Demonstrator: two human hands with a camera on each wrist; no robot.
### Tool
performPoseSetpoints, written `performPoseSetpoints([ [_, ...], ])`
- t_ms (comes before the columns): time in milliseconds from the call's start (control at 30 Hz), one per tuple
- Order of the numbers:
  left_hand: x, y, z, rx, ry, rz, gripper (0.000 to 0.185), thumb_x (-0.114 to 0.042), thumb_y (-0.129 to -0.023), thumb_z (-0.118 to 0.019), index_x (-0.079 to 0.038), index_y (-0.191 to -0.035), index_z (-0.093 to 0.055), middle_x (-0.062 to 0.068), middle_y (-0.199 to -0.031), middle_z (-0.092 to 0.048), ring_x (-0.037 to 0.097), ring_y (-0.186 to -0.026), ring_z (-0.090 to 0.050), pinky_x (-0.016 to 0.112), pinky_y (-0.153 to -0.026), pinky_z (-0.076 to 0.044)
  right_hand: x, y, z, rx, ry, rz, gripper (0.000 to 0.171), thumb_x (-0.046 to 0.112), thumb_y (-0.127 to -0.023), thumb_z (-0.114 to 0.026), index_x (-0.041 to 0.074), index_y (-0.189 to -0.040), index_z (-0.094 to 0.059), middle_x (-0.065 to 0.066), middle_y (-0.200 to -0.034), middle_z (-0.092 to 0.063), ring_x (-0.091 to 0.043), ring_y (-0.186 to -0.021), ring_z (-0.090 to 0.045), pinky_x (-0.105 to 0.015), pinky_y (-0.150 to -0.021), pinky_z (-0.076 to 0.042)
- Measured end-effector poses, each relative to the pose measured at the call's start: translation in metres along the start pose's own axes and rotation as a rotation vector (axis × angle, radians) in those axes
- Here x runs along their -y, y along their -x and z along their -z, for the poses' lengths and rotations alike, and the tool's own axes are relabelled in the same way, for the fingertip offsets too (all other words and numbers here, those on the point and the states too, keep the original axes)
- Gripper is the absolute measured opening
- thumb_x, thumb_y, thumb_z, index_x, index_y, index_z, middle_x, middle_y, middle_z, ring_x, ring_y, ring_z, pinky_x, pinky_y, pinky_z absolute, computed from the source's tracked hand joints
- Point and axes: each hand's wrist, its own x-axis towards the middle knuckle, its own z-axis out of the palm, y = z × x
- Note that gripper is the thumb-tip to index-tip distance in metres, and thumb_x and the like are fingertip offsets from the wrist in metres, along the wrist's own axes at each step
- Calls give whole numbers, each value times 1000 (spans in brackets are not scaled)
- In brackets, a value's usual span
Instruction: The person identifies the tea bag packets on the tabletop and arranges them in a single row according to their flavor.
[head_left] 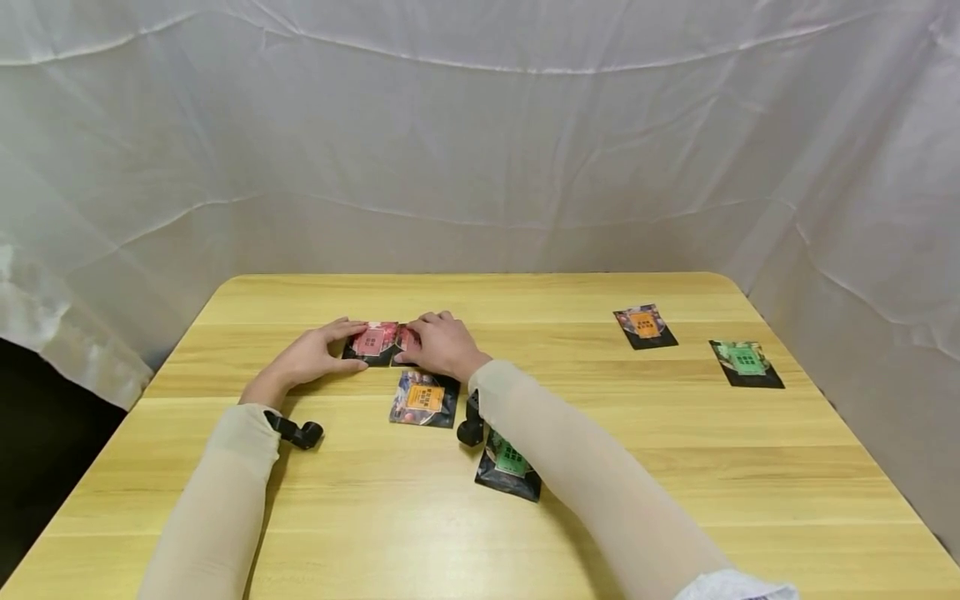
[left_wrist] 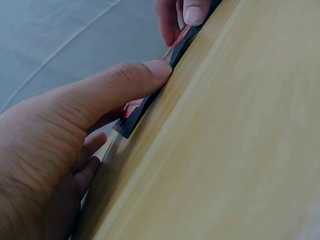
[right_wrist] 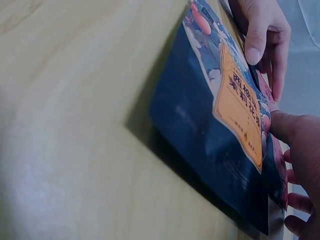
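Two red-and-black tea packets lie side by side toward the back left of the table. My left hand [head_left: 311, 354] holds the left red packet [head_left: 372, 342] at its outer end, thumb at the near edge and index finger at the far edge. Over the right red packet [head_left: 406, 340] is my right hand [head_left: 445, 343], gripping it between thumb and fingers and covering much of it. Just nearer than these lies an orange-labelled tea packet [head_left: 423, 399], seen large in the right wrist view. A green-labelled packet [head_left: 508, 467] is partly hidden under my right forearm.
On the right of the wooden table [head_left: 375, 517] lie another orange-labelled packet [head_left: 645, 326] and another green-labelled packet [head_left: 746, 363]. A pale curtain [head_left: 480, 167] hangs behind the table and along its sides.
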Motion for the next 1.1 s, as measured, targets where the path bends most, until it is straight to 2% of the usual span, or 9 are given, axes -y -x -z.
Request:
performPoseSetpoints([
  [367,0,0,-2,-6,7,-2,85,-58,-79,-74,-23,-150,-42,17,-159,-23,43,-144,-18,67,-110,-19,-2,2,2,-21,-34,3,69,63,-92,-53,20,-145,-49,-5,-148,-45,-28,-134,-40,-46,-110,-35],
  [700,1,0,-3,4,-9,11,88,-60,-79,-73,-23,-151,-41,18,-159,-21,44,-144,-18,68,-109,-19,-3,9,14,-14,-53,42,69,61,-92,-54,18,-146,-47,-6,-148,-45,-29,-135,-39,-47,-112,-32],
  [933,1,-1,-4,5,-18,5,89,-61,-79,-73,-22,-152,-40,19,-159,-22,44,-144,-18,68,-109,-18,-6,17,25,-26,-60,107,69,60,-92,-55,17,-146,-47,-5,-147,-46,-28,-136,-39,-45,-113,-32],
  [1100,2,-2,-3,-1,-17,-9,88,-61,-79,-72,-21,-151,-40,20,-158,-23,44,-143,-20,67,-109,-19,-8,24,32,-20,-97,191,69,59,-91,-58,16,-144,-50,-3,-143,-50,-26,-133,-42,-43,-113,-31],
])
